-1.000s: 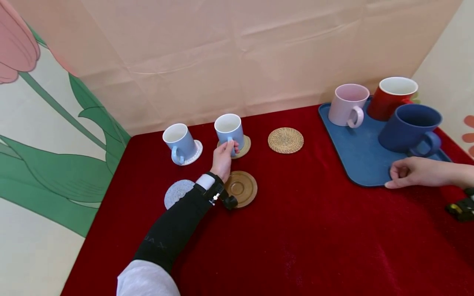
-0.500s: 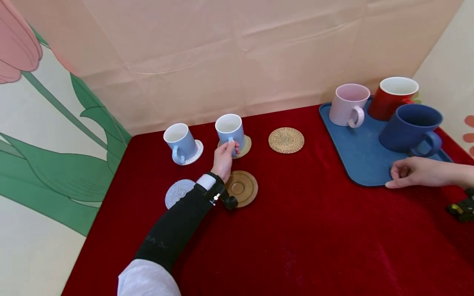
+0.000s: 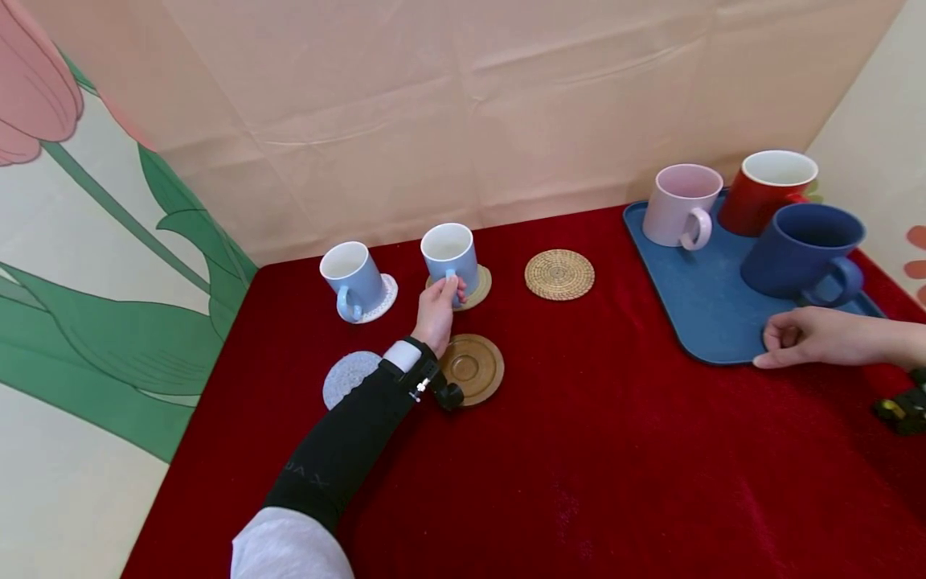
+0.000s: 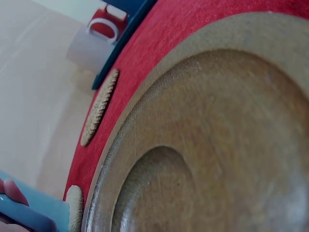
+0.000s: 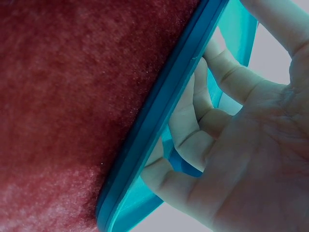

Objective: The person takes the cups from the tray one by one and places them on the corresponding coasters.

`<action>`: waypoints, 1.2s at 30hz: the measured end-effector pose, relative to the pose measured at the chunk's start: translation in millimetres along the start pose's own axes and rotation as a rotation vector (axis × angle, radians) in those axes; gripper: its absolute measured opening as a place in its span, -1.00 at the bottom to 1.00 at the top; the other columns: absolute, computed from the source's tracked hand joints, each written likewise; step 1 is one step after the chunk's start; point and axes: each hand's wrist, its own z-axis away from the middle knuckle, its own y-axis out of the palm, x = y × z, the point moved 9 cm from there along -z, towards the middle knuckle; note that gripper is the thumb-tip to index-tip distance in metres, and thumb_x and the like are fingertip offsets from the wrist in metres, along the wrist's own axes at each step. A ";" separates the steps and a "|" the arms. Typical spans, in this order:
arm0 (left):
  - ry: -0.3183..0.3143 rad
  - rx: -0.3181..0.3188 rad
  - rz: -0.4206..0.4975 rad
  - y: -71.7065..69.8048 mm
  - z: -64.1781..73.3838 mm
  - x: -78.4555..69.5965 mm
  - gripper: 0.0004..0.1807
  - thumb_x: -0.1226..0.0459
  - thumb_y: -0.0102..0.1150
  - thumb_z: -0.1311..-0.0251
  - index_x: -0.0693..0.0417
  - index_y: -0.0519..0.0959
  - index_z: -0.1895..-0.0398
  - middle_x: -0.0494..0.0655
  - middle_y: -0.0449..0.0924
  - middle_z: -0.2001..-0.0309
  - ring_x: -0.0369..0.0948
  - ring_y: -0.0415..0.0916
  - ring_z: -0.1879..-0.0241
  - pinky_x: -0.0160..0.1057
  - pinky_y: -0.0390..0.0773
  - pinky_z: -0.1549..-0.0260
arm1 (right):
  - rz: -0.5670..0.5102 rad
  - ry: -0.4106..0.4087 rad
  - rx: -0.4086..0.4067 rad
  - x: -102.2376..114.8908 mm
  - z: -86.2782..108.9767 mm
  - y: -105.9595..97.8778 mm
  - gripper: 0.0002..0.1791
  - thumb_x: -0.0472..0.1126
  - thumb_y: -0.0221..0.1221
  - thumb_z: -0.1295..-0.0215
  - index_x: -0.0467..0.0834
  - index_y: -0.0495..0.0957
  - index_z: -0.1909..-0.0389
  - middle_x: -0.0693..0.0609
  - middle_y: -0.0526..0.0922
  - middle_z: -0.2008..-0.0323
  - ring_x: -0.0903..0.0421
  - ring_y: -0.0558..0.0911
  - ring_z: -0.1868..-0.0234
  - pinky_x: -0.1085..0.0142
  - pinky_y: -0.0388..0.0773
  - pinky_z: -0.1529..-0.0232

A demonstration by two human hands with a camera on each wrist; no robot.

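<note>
My left hand [image 3: 436, 318] pinches the handle of a light blue mug [image 3: 444, 249], which stands upright on a round beige coaster [image 3: 479, 291]. In the left wrist view, only part of that mug [image 4: 55, 210] and a few fingers show at the lower left corner. Below that wrist lies a brown wooden coaster [image 3: 481, 366] with a sunken ring. At the right, my right hand [image 3: 817, 336] rests at the near edge of the blue tray [image 3: 694, 314], its fingers loosely curled over the rim. Nothing shows in its grasp in the right wrist view.
Another light blue mug [image 3: 362, 283] sits on a white coaster [image 3: 387, 301] at the left. A grey coaster [image 3: 343, 378] is partly behind the left forearm. A woven coaster [image 3: 559, 275] lies by the wall. Pink [image 3: 673, 209], red [image 3: 752, 201] and dark blue [image 3: 784, 253] mugs stand on the tray.
</note>
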 end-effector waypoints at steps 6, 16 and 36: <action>-0.003 -0.009 -0.008 -1.3 -1.1 0.8 -0.71 0.34 -0.08 -0.46 0.19 0.51 0.46 -0.11 0.40 0.52 -0.24 0.37 0.41 -0.35 0.34 0.26 | 0.005 0.007 0.003 1.5 -0.4 -0.7 -0.73 -0.02 0.26 -0.27 -0.10 0.46 0.43 0.07 0.42 0.56 0.19 0.39 0.51 0.34 0.26 0.46; -0.004 -0.025 -0.064 -0.2 -0.7 -3.3 -0.69 0.34 -0.10 -0.46 0.41 0.55 0.33 -0.10 0.46 0.50 -0.21 0.45 0.40 -0.30 0.41 0.20 | 0.010 0.032 0.015 -0.2 -1.5 0.4 -0.71 0.01 0.25 -0.28 -0.10 0.46 0.43 0.08 0.43 0.56 0.18 0.40 0.49 0.34 0.27 0.45; 0.050 0.345 -0.788 -39.9 40.4 -32.4 -0.69 0.18 0.01 -0.43 0.21 0.53 -0.05 0.11 0.59 0.04 -0.06 0.47 0.08 -0.13 0.43 0.05 | 0.066 0.064 -0.153 0.0 12.6 -10.2 -0.44 0.10 0.33 -0.17 -0.34 0.53 0.15 0.05 0.56 0.42 0.10 0.48 0.41 0.29 0.51 0.43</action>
